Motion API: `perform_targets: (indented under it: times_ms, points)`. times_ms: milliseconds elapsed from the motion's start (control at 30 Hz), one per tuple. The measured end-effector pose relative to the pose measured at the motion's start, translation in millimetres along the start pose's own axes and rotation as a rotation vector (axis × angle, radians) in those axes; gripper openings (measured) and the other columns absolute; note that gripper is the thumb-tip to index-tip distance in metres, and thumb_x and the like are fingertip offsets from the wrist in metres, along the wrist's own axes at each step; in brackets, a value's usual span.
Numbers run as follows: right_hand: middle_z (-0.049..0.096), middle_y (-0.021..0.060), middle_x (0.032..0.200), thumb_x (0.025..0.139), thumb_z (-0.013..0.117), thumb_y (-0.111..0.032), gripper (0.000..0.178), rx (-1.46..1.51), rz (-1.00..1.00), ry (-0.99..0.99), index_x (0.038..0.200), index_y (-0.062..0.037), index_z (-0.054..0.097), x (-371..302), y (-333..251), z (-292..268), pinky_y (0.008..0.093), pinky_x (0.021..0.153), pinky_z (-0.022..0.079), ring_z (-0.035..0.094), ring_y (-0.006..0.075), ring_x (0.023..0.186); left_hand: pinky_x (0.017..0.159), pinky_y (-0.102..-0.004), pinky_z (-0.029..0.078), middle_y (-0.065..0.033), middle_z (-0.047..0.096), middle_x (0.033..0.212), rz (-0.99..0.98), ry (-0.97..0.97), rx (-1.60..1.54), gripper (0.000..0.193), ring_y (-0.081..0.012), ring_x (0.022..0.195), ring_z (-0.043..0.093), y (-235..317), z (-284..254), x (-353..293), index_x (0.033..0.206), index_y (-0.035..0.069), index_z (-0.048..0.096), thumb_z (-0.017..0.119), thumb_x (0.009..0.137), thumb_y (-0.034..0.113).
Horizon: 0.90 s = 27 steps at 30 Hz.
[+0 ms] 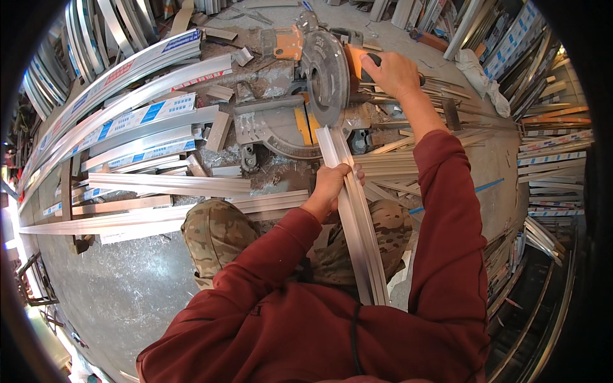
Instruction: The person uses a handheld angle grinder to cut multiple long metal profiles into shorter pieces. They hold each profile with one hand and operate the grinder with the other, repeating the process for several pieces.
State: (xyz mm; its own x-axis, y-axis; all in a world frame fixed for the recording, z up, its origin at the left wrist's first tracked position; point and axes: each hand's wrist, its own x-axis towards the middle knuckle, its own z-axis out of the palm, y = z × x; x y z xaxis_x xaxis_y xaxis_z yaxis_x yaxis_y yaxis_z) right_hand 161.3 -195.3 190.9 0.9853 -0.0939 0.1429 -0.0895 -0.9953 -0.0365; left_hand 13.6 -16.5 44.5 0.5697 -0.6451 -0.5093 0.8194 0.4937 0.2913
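Note:
My left hand (pixel 331 189) is wrapped round a long silver metal profile (pixel 357 220), which runs from near my lap up to the front of the miter saw. The profile's far end lies at the saw's base (pixel 262 124), just below the round blade guard (pixel 324 76) and beside the yellow slot insert (pixel 303 126). My right hand (pixel 396 75) grips the orange and black saw handle (pixel 356 62) at the right of the guard. The saw head appears raised over the base. Whether the blade is turning cannot be seen.
Stacked metal profiles (pixel 143 118), some with blue-and-white film, fill the left. More profiles (pixel 211 185) cross the floor before my knees. Offcuts (pixel 219 131) lie around the saw. Racks of bars (pixel 552 153) line the right side. A blue rod (pixel 488 185) lies on the floor.

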Motion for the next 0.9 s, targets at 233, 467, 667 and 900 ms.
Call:
perform_targets:
  times_ms: [233, 467, 667, 900]
  points:
    - [0.07, 0.0189, 0.077, 0.087, 0.049, -0.057, 0.058, -0.007, 0.024, 0.011, 0.078, -0.0049, 0.074, 1.0, 0.3, 0.4, 0.0456, 0.071, 0.052, 0.068, 0.036, 0.076, 0.067, -0.0386, 0.058, -0.0115, 0.058, 0.09, -0.003, -0.006, 0.006, 0.015, -0.0225, 0.076, 0.062, -0.9, -1.5, 1.8, 0.099, -0.007, 0.051, 0.044, 0.087, -0.002]
    - [0.069, 0.0224, 0.079, 0.089, 0.046, -0.061, 0.064, -0.004, 0.021, -0.016, 0.084, -0.0029, 0.074, 0.9, -0.3, -1.5, 0.048, 0.074, 0.051, 0.067, 0.04, 0.08, 0.065, -0.0388, 0.057, -0.012, 0.058, 0.088, -0.025, 0.004, 0.013, 0.014, -0.0233, 0.074, 0.062, 1.4, -0.6, -0.8, 0.097, -0.006, 0.052, 0.044, 0.087, -0.001]
    - [0.068, 0.025, 0.082, 0.089, 0.043, -0.063, 0.069, -0.012, 0.014, -0.025, 0.087, -0.0002, 0.073, 1.9, 0.7, -1.2, 0.049, 0.076, 0.051, 0.066, 0.0419, 0.082, 0.063, -0.0386, 0.055, -0.0139, 0.059, 0.082, -0.047, 0.0, 0.029, 0.016, -0.0255, 0.073, 0.062, 1.0, -4.2, 0.9, 0.099, -0.006, 0.053, 0.044, 0.089, 0.002]
    - [0.068, 0.0245, 0.08, 0.09, 0.043, -0.064, 0.071, -0.015, 0.002, -0.018, 0.087, 0.0003, 0.073, 4.6, 2.8, 1.0, 0.0495, 0.074, 0.05, 0.066, 0.0417, 0.081, 0.064, -0.0384, 0.056, -0.0151, 0.061, 0.084, -0.037, 0.043, 0.013, 0.019, -0.0266, 0.074, 0.064, -2.8, -5.0, 2.7, 0.103, -0.007, 0.053, 0.043, 0.09, 0.003]
